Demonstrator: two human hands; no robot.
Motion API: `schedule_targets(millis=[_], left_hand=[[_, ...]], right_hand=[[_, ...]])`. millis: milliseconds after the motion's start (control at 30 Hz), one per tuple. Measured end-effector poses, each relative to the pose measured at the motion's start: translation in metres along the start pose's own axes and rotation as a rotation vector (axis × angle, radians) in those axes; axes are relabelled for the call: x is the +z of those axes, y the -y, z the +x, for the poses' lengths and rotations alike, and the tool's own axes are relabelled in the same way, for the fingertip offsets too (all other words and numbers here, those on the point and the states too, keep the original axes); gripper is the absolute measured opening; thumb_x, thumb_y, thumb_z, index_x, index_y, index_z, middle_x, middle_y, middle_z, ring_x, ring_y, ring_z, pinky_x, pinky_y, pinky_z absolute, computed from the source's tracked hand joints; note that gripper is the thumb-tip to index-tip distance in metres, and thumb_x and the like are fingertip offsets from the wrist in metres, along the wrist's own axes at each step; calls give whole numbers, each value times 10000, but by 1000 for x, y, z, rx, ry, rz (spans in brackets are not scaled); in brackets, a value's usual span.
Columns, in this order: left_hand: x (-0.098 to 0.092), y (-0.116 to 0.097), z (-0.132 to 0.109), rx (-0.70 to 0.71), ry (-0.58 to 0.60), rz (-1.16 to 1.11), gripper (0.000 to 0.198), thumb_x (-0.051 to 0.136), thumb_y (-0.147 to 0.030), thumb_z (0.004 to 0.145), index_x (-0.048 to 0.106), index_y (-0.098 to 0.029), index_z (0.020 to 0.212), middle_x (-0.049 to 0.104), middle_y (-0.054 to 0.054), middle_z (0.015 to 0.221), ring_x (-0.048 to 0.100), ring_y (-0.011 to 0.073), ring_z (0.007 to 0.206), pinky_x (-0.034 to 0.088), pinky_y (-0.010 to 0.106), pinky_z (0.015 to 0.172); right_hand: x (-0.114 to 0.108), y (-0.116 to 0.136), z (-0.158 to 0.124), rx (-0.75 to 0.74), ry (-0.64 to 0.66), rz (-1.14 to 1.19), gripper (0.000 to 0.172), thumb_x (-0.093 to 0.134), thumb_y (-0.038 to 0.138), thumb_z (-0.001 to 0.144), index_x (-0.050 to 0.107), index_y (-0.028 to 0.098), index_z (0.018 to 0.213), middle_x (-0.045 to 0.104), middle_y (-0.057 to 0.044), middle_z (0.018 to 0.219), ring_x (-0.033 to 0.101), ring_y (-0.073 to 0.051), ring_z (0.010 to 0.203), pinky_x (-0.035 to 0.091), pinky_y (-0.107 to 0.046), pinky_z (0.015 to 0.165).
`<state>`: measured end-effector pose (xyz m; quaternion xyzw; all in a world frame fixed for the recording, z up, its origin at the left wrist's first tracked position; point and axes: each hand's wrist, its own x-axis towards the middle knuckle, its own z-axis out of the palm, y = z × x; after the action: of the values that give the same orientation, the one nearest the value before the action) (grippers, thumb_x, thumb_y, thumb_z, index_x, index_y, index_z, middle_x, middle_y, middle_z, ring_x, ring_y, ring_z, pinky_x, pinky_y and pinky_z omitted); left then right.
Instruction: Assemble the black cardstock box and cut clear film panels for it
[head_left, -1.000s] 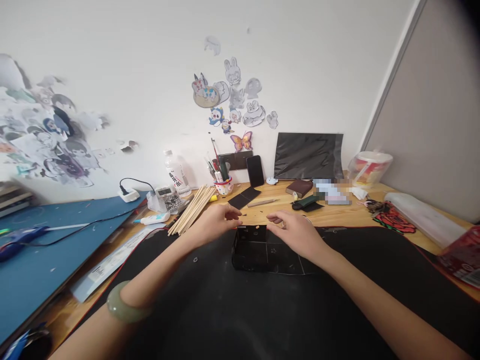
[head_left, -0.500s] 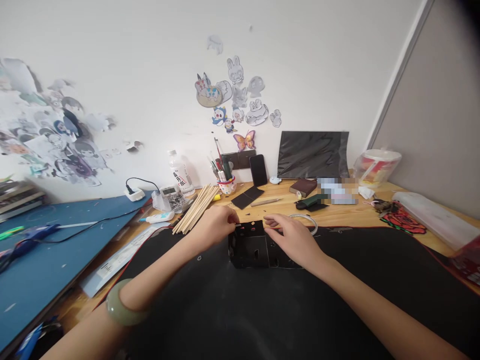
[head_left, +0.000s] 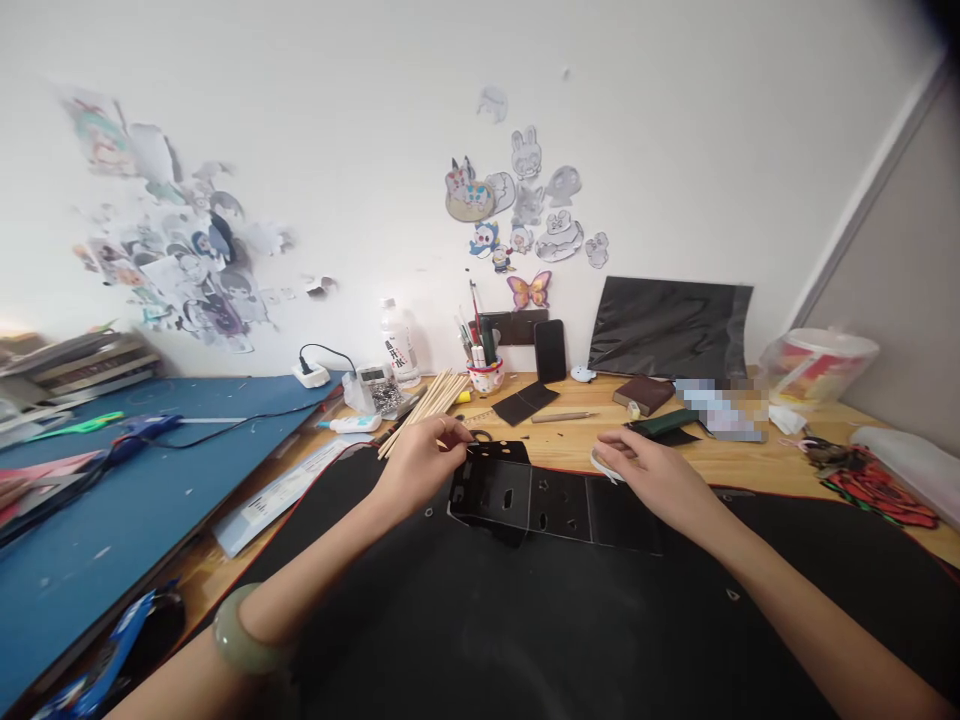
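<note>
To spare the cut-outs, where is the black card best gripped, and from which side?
I'd likely pinch the black card by the edge of its right end panel, coming from the right. That panel looks flat and shows no cut-outs, while the left end is folded, with the left hand there.

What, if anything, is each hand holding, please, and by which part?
Left hand: black card, by its upper left corner. Right hand: white ring, by its edge.

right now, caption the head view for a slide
Left hand at the cut black card, right hand touching a small white item.
</note>
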<state>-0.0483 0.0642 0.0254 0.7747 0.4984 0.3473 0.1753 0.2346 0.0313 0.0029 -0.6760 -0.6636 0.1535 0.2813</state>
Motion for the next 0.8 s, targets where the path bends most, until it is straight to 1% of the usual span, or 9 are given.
schedule_targets(millis=[100, 167, 233, 333, 433, 533, 633, 733, 800], left_hand=[[-3, 3, -1, -19, -7, -11, 171, 478, -179, 679, 618, -167, 776, 657, 18, 792, 593, 144, 722, 467, 267, 693], [-5, 6, 0, -36, 18, -18, 173, 485, -186, 672, 620, -167, 779, 658, 16, 771, 592, 146, 709, 461, 268, 678], [-7, 8, 2, -50, 66, -28, 173, 492, -191, 664, 623, -163, 773, 658, 14, 749, 592, 145, 694, 458, 257, 647], [-9, 13, 5, -59, 161, -44, 152, 496, -185, 647, 622, -156, 726, 653, 6, 716, 592, 137, 668, 450, 234, 606], [-10, 16, 7, -63, 243, -40, 138, 490, -170, 632, 617, -156, 683, 633, -8, 655, 577, 130, 621, 427, 223, 566], [-12, 16, 6, -60, 290, -25, 137, 482, -155, 621, 611, -158, 667, 610, -10, 621, 555, 128, 595, 400, 223, 541], [-13, 12, 6, -56, 308, -8, 133, 481, -140, 618, 604, -160, 664, 601, -4, 623, 542, 131, 599, 381, 227, 537], [-13, 10, 7, -60, 314, 0, 118, 489, -137, 614, 594, -162, 661, 581, -7, 605, 528, 130, 588, 364, 225, 522], [-13, 9, 8, -69, 326, -5, 100, 498, -146, 611, 585, -163, 657, 568, -15, 593, 526, 127, 577, 364, 222, 515]], right_hand=[[2, -4, 2, -20, 95, 35, 399, 389, 557, 803, 604, 245, 929, 676, -33, 992, 615, -239, 922, 463, -354, 788], [4, -9, 4, -52, 169, 63, 386, 431, 542, 788, 617, 232, 924, 679, -41, 978, 622, -236, 898, 470, -336, 778], [6, -13, 5, -93, 236, 62, 368, 476, 518, 771, 625, 221, 930, 680, -44, 955, 622, -234, 888, 474, -326, 775], [7, -14, 2, -148, 300, -51, 344, 506, 495, 760, 646, 234, 936, 667, -38, 975, 603, -242, 919, 464, -342, 796], [6, -13, -2, -211, 284, -239, 310, 470, 448, 798, 655, 271, 973, 646, -33, 1014, 556, -262, 1004, 436, -388, 842], [7, -17, -3, -256, 260, -427, 325, 410, 397, 844, 648, 261, 1019, 628, -49, 988, 526, -265, 1025, 406, -417, 879], [8, -23, 0, -231, 222, -566, 338, 390, 361, 858, 650, 220, 1021, 613, -80, 970, 507, -276, 1028, 389, -426, 888], [6, -27, 1, -184, 192, -614, 330, 392, 336, 853, 665, 191, 971, 605, -114, 935, 502, -310, 1008, 396, -456, 849], [5, -26, 1, -164, 187, -627, 324, 391, 334, 852, 666, 198, 957, 608, -115, 928, 506, -315, 1002, 403, -454, 828]])
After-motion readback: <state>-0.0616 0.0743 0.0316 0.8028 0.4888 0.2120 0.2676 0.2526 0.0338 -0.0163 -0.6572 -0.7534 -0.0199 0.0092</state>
